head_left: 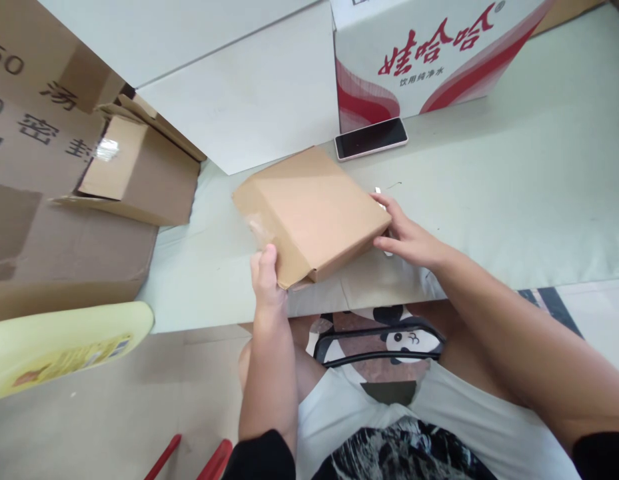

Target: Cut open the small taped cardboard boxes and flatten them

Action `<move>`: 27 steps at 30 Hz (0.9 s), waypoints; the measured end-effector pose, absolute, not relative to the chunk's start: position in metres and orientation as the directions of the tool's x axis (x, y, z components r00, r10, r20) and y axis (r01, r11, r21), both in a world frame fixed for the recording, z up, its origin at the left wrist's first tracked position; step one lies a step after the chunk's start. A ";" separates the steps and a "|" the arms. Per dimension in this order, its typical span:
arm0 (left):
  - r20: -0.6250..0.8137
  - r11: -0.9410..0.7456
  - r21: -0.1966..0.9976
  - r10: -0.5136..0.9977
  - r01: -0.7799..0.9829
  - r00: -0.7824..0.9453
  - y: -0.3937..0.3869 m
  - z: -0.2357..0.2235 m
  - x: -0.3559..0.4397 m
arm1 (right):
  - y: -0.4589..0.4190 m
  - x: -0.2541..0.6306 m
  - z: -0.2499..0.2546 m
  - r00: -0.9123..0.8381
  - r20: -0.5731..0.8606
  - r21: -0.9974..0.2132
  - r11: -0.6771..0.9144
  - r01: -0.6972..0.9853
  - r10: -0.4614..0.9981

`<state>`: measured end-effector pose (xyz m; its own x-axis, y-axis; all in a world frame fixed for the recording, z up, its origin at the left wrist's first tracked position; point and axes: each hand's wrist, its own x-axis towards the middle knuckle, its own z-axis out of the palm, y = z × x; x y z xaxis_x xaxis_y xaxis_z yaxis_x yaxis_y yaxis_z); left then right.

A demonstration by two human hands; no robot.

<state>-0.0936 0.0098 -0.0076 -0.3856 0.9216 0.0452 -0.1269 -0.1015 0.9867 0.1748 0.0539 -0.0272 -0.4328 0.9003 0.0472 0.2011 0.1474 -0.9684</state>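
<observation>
A flat brown cardboard box [316,207] is held at a slant over the pale green tabletop, in the middle of the head view. My left hand [266,279] is closed on its near left corner, thumb up against the end face. Clear tape [259,228] shows on that left end. At the right end, my right hand [406,233] grips the box with thumb and fingers on either side of the corner. Small bits of something white [378,192] peek out beside the right fingers; I cannot make out what it is. The box's underside is hidden.
A phone [372,139] lies behind the box, against a white carton with red lettering [414,73]. A plain white box [259,100] stands beside it. Left are an open cardboard box [154,173], a large carton [19,220] and a yellow bottle [69,343].
</observation>
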 end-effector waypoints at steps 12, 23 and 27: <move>0.053 -0.145 0.975 0.886 -0.167 -0.462 0.014 -0.006 -0.090 | 0.057 0.176 -0.040 -0.192 0.087 -0.920 0.152 0.361 0.978; 0.123 -0.188 0.974 0.906 -0.124 -0.405 0.011 0.000 -0.087 | 0.055 0.178 -0.034 0.010 0.094 -0.942 0.086 0.324 0.996; 0.122 -0.187 0.973 0.912 -0.132 -0.392 0.008 -0.001 -0.089 | 0.058 0.177 -0.030 0.059 -0.027 -0.989 -0.035 0.140 0.998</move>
<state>-0.0885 0.0079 -0.0012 -0.3925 0.9117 0.1219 -0.1323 -0.1871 0.9734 0.1773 0.0581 -0.0298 0.0587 0.9979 -0.0267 0.1403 -0.0347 -0.9895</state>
